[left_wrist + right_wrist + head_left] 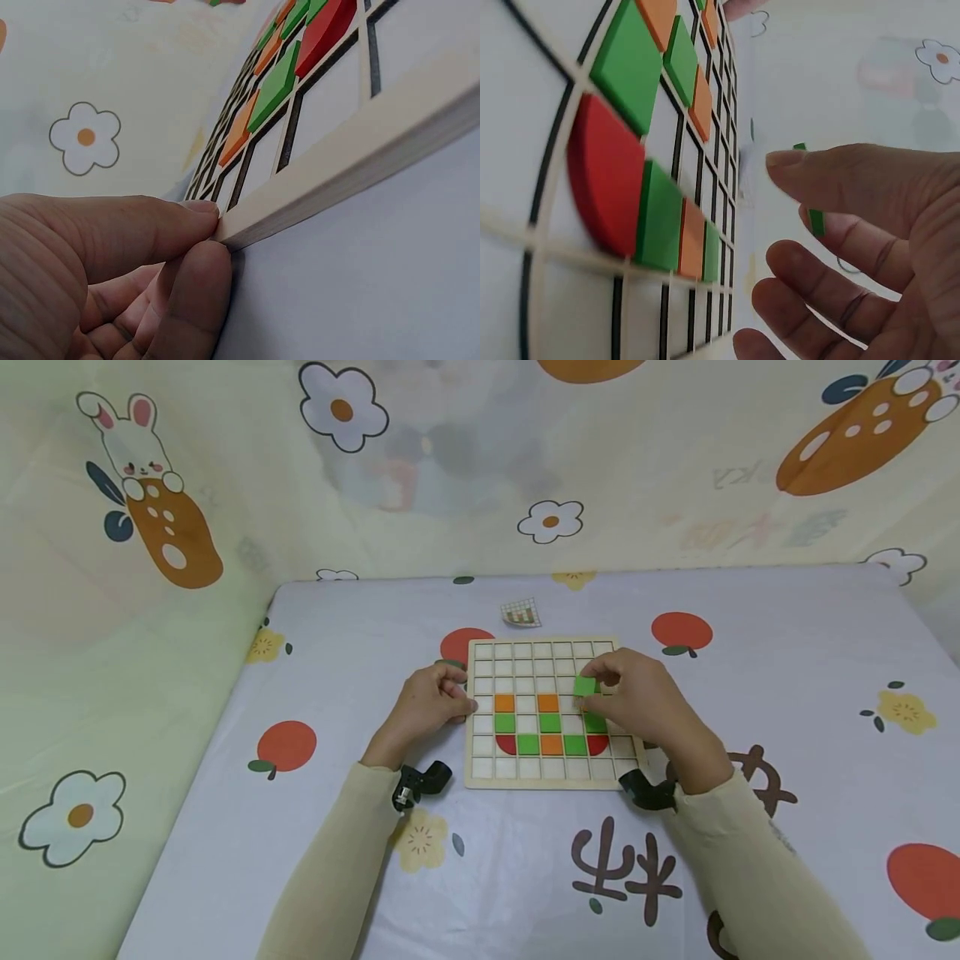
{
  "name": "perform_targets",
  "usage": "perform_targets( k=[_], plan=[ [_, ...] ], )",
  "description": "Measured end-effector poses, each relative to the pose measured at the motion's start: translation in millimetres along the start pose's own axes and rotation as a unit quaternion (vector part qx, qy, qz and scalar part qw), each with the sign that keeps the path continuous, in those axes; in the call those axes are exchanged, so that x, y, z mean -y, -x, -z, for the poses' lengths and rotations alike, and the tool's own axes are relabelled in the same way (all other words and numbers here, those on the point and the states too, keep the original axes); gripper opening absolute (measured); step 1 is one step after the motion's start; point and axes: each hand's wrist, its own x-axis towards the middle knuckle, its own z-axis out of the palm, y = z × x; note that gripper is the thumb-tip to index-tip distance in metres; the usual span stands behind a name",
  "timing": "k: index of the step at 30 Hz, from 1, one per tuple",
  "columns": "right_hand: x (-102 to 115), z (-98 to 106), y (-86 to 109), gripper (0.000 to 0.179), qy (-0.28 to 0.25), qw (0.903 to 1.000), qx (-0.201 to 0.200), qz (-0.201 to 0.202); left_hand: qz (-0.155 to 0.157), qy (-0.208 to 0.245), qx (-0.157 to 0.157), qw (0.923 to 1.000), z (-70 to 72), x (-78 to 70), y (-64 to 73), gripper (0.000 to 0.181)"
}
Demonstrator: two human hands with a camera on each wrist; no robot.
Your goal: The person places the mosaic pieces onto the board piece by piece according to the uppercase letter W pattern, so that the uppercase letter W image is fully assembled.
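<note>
A light wooden grid board (551, 779) lies flat in front of me, with white cells. My left hand (427, 697) pinches the board's left edge between thumb and fingertips, plain in the left wrist view. Above the right part of the grid, my right hand (645, 697) pinches a green square tile (585, 686) between thumb and index finger. Set into the grid are green tiles (528, 744), orange tiles (505, 702) and two rounded red pieces (506, 744) at the lower corners. In the head view, the right hand hides the orange tile (691, 238) of the right column.
Behind the board lies a small card (521, 612) printed with a coloured grid pattern. A white cloth (360, 635) with fruit and flower prints covers the table, and printed curtains (450, 468) hang at the back and left. A black wrist camera sits on each wrist.
</note>
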Motion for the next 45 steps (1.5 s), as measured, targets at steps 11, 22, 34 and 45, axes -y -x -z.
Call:
perform_targets(
  k=[11,22,34,45],
  plan=[
    [19,-15,-26.3,0.03,-0.015,0.9992,0.023,0.028,0.0,-0.011,0.002,0.9999,-0.4,-2.3,0.7,0.041],
    [39,-33,-53.2,0.032,0.007,0.9981,0.051,0.035,-0.003,-0.005,0.005,1.0,0.3,-1.3,-1.0,0.04],
    [48,-46,-65.3,0.034,-0.003,0.9962,0.084,0.022,0.003,0.009,0.007,0.9999,0.7,0.3,-1.8,0.039],
    [50,-53,-70.0,0.033,0.02,0.9948,0.098,0.018,0.004,0.003,0.007,1.0,1.8,0.5,-2.0,0.039]
  ],
)
